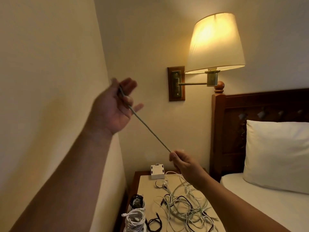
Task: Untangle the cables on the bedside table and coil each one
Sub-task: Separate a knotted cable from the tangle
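— Well, the grey cable (pixel 148 129) is up off the table, pulled straight in the air between both hands. Blurred, the left hand (pixel 115 104) grips the high end with a couple of fingers splayed loose. The right hand (pixel 182 162) pinches it lower down, fingers curled in.

— Progress?

— Partway, I'd say. Two bundles look finished at the near-left edge of the bedside table (pixel 147 186): a white coil (pixel 135 220) with a black coil (pixel 137 200) behind it. But the big tangle (pixel 185 201) of white and black leads sprawls mid-table, so there's plenty left.

— And the room?

— Pale tabletop, white box (pixel 157 171) at the back, lit wall lamp (pixel 215 42) above, pillow (pixel 275 154) on the bed to the right.
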